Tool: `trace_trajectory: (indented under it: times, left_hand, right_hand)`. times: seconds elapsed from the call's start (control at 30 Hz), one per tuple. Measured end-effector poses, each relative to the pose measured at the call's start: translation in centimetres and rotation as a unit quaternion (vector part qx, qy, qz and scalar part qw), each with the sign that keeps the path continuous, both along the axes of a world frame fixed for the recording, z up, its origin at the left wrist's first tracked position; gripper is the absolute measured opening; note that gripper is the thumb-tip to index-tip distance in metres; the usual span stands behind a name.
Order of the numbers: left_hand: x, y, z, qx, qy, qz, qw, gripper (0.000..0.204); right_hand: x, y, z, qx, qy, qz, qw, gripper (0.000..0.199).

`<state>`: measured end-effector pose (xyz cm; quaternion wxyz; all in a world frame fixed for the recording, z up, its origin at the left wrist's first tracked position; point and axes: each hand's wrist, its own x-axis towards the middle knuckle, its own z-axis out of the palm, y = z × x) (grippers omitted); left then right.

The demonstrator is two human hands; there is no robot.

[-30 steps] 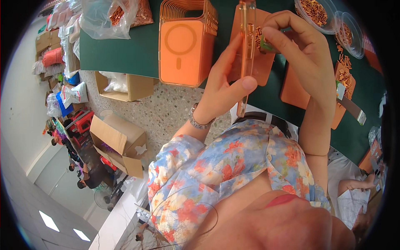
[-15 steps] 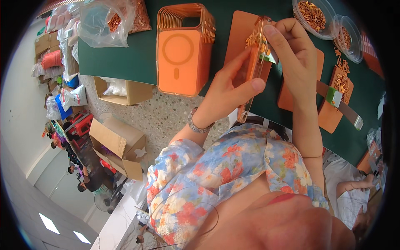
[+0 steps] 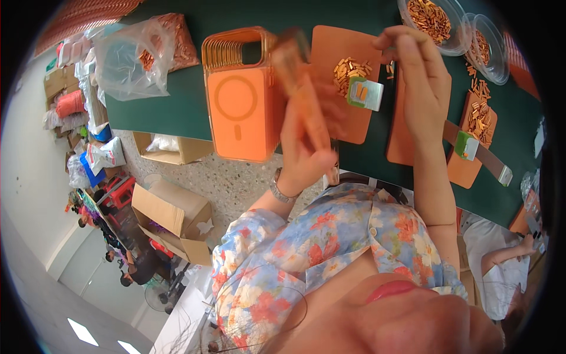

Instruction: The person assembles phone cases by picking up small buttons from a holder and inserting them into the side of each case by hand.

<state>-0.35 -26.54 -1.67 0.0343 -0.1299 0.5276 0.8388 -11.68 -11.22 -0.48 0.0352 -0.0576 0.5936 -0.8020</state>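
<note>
My left hand (image 3: 299, 156), wearing a wristwatch, grips an orange phone case (image 3: 311, 115); both are smeared by motion. The case is tilted beside a row of standing orange phone cases (image 3: 237, 112) with clear edges and a ring on the front one. My right hand (image 3: 421, 82) is raised over the table with its fingers loosely bent and apart, and no object shows in it. Close to it lies an orange board (image 3: 342, 44) with a heap of small copper-coloured pieces (image 3: 349, 71) and a metal block with green tape (image 3: 365, 93).
A second orange board (image 3: 401, 130) lies under my right forearm. Farther right are another board (image 3: 463, 171) with copper pieces, a metal strip (image 3: 492, 162) and clear round tubs (image 3: 427, 23). A plastic bag (image 3: 132, 65) lies at the left. Cardboard boxes (image 3: 171, 206) stand on the floor.
My left hand has carried the phone case leftward, away from my right hand, towards the row. My right hand has let go of the case. The metal block now shows on the board.
</note>
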Motion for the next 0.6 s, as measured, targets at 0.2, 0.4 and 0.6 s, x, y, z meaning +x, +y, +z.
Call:
trace_trajectory:
  times: [0.2,0.4,0.6]
  left_hand:
    - [0.5,0.6,-3.5,0.059,0.012,0.030,0.998,0.136]
    - [0.2,0.2,-3.9,0.111,-0.079,-0.002,0.991,0.132]
    - [0.0,0.3,-3.4,0.028,0.019,0.006,0.999,0.131]
  right_hand:
    - [-1.4,0.6,-3.5,0.448,0.248,0.006,0.859,0.013]
    - [-1.4,0.0,-2.4,0.438,0.212,0.116,0.866,0.009]
    - [-2.2,-0.2,-2.2,0.461,0.208,0.161,0.848,0.009]
